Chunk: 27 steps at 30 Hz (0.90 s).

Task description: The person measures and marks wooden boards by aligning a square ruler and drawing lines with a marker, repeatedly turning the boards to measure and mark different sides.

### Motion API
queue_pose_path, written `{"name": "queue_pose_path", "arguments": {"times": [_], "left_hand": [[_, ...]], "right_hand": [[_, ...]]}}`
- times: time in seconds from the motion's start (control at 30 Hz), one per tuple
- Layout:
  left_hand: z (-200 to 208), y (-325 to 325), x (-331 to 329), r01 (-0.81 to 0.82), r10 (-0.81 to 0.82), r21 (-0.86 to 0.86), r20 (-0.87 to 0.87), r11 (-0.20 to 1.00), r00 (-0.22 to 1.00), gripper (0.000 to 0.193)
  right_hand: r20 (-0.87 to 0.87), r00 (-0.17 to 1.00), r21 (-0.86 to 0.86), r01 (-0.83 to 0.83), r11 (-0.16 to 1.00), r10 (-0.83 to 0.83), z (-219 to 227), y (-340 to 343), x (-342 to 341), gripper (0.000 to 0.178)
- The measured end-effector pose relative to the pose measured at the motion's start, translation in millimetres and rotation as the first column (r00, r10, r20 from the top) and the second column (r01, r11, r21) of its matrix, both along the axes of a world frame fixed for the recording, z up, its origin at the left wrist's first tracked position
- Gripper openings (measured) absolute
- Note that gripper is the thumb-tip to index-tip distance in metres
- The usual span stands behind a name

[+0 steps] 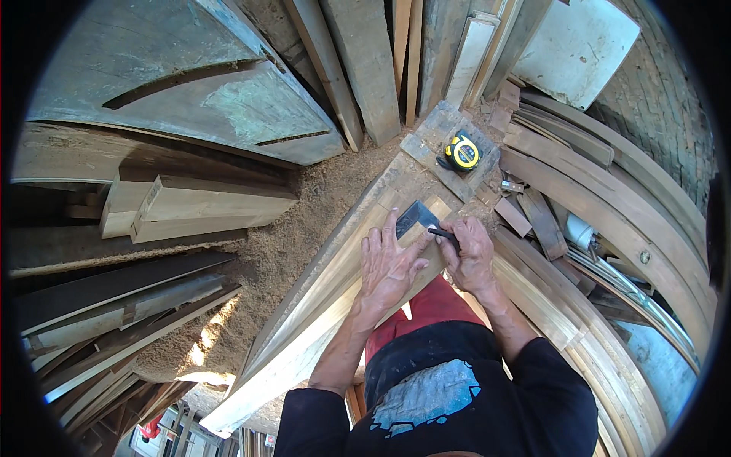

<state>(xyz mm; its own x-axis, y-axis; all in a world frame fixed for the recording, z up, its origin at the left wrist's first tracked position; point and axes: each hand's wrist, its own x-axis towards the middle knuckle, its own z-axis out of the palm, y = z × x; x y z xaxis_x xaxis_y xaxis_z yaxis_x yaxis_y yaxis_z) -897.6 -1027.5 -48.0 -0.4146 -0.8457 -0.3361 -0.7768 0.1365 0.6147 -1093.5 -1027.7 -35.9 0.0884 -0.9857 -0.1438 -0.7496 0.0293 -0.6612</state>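
Observation:
A dark L-shaped carpenter's square (410, 215) lies flat on a pale wooden board (335, 263). My left hand (387, 263) rests on the board and holds the square, its index finger along one side and its thumb near the inner corner. In my right hand (470, 247) is a dark pencil or marker (440, 232), pinched between thumb and fingers. Its tip is at the square's edge, close to my left thumb. Exactly where the tip touches is too small to tell.
A yellow and black tape measure (462, 153) sits on a worn wood block (434, 135) beyond my hands. Curved planks (609, 198) are stacked at right. Thick pale timbers (213, 207) stand at left, beside a large grey-green panel (183, 76). Sawdust (327, 186) covers the ground.

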Motion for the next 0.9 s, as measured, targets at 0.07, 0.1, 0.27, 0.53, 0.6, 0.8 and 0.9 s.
{"name": "queue_pose_path", "arguments": {"times": [0.07, 0.1, 0.27, 0.53, 0.6, 0.8, 0.9], "left_hand": [[1, 0, 0, -0.003, 0.003, -0.003, -0.004, 1.000, 1.000, 0.065], [2, 0, 0, -0.007, 0.007, -0.005, -0.010, 1.000, 1.000, 0.067], [3, -1, 0, -0.015, 0.014, -0.032, -0.022, 0.999, 1.000, 0.070], [3, 0, -2, -0.017, 0.016, -0.038, -0.023, 0.999, 1.000, 0.070], [2, 0, -3, -0.017, 0.017, -0.040, -0.014, 0.999, 1.000, 0.070], [7, -2, -3, -0.022, 0.023, -0.024, 0.006, 0.999, 1.000, 0.069], [5, -1, -1, -0.025, 0.025, -0.008, 0.006, 1.000, 1.000, 0.068]], "right_hand": [[0.048, 0.999, -0.002, 0.011, 1.000, -0.011, -3, 1, -7, 0.022], [0.094, 0.995, -0.003, 0.022, 1.000, -0.022, -4, 1, -10, 0.020], [0.119, 0.971, -0.125, 0.222, 0.967, -0.208, 15, -4, -26, 0.019], [0.388, 0.914, 0.101, 0.087, 0.991, -0.120, 16, -24, -27, 0.021], [0.382, 0.921, 0.080, 0.053, 0.995, -0.080, 16, -26, -27, 0.020], [0.259, 0.963, 0.083, -0.102, 0.991, 0.078, 44, -20, -56, 0.017], [0.189, 0.973, 0.195, -0.172, 0.966, 0.136, 57, -12, -72, 0.018]]}}
